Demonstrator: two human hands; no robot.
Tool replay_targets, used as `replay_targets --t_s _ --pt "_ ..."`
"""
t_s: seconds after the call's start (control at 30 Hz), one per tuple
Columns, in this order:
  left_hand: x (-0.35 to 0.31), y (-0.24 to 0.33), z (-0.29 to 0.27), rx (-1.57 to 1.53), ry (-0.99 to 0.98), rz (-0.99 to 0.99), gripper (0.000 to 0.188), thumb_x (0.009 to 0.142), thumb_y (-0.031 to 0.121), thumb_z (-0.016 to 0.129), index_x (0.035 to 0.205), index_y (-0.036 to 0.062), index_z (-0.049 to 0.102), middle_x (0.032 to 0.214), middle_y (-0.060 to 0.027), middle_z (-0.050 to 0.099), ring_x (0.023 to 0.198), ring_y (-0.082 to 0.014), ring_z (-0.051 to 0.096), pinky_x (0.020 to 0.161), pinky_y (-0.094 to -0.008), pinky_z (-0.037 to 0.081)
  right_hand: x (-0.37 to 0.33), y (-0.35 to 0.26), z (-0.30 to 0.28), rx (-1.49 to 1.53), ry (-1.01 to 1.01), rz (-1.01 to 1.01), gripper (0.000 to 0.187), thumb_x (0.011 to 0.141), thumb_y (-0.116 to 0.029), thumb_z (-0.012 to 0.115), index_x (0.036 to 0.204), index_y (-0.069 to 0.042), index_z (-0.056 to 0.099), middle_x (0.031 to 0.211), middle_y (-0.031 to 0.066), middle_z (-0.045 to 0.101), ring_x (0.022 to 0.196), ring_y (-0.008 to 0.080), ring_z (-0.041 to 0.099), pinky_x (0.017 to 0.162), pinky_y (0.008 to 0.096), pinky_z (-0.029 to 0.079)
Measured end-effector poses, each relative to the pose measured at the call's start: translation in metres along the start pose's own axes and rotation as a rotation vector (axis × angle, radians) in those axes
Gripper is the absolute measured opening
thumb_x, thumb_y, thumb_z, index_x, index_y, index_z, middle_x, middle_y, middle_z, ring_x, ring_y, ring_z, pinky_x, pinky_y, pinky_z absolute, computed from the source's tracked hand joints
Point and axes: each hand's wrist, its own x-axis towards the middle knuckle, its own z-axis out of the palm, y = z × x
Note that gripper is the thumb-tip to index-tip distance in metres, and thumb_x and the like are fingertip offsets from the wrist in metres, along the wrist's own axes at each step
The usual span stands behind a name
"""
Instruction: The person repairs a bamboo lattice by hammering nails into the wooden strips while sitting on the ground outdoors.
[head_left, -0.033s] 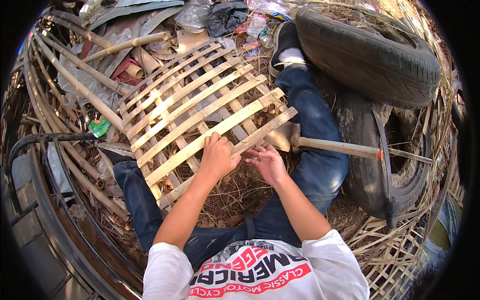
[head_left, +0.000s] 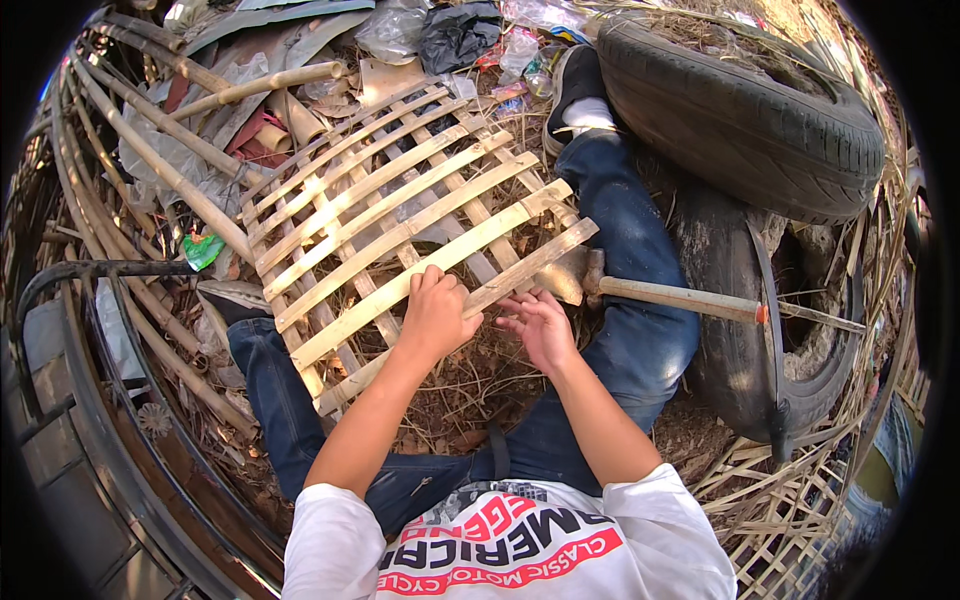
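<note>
Far left, a bent tube of dark metal frame (head_left: 110,268) stands before rounded bamboo poles (head_left: 195,200), smooth and jointed, stacked at slants. A crumpled green wrapper (head_left: 202,250) of glossy plastic lies against them.

Centre: a lattice panel (head_left: 480,240) of flat, pale split-bamboo slats, woven over crossing strips into open rectangles, is located between the person's denim-clad legs, above ground strewn with dry straw. Slat ends are uneven.

The left hand (head_left: 437,312), back uppermost, is closed over the front slat (head_left: 540,260), fingers curled and thumb along its near edge. The right hand (head_left: 535,325) is half-spread, fingers loosely bent at the same slat's underside; contact cannot be confirmed.

To the right, a tool with a round wooden handle (head_left: 685,296) lies across the right leg, its end near a worn lower tyre (head_left: 715,310). The upper tyre (head_left: 740,130), black rubber with shallow grooved tread, leans above it.

Against the earlier frame, the surroundings sit marginally further right; hand posture and hold on the panel are unchanged.
</note>
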Motion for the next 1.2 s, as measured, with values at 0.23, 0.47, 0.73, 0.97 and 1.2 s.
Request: replay_targets --t_s 0.23,0.47,0.73,0.97,1.2 --pt "-0.016 -0.008 0.014 -0.044 0.140 0.060 0.031 0.057 0.026 0.080 0.071 0.0015 0.067 0.081 -0.0089 0.059 0.093 -0.0285 0.051 0.085 -0.0422 0.038 -0.004 -0.001 -0.002 -0.017 0.143 -0.075 0.031 0.095 -0.015 0.051 0.123 -0.003 0.049 0.121 0.0116 0.058 0.113 0.0256 0.057 0.089 0.0431 0.051" --pt "-0.013 -0.005 0.041 -0.041 0.246 0.074 0.032 0.054 0.027 0.081 0.071 0.0049 0.065 0.080 -0.0069 0.058 0.092 -0.0275 0.051 0.082 -0.0416 0.035 0.001 -0.006 -0.004 -0.003 0.266 -0.144 0.045 0.093 -0.013 0.054 0.134 0.002 0.043 0.122 0.0147 0.056 0.113 0.0286 0.057 0.090 0.0454 0.052" --pt "-0.018 -0.007 0.066 0.024 0.258 0.063 0.033 0.056 0.030 0.083 0.071 0.0072 0.065 0.079 -0.0053 0.057 0.090 -0.0255 0.052 0.083 -0.0428 0.034 0.012 -0.006 -0.016 -0.127 0.353 -0.171 0.036 0.099 -0.020 0.054 0.125 0.005 0.049 0.112 0.0166 0.060 0.103 0.0269 0.062 0.082 0.0400 0.055" --pt "-0.013 -0.010 0.075 0.025 0.324 0.045 0.031 0.056 0.030 0.081 0.070 0.0071 0.065 0.077 -0.0055 0.057 0.086 -0.0260 0.051 0.081 -0.0434 0.034 0.025 -0.014 -0.020 -0.443 0.400 -0.115 0.038 0.100 -0.029 0.054 0.112 0.008 0.055 0.106 0.0217 0.066 0.095 0.0272 0.068 0.071 0.0342 0.058" --pt "-0.012 -0.014 0.074 0.034 0.287 0.003 0.037 0.061 0.037 0.080 0.076 0.0068 0.066 0.079 -0.0059 0.057 0.089 -0.0264 0.052 0.086 -0.0455 0.034 0.041 -0.023 -0.015 -0.750 0.452 -0.113 0.049 0.095 -0.038 0.063 0.096 0.011 0.056 0.080 0.0206 0.069 0.066 0.0236 0.070 0.053 0.0304 0.056"
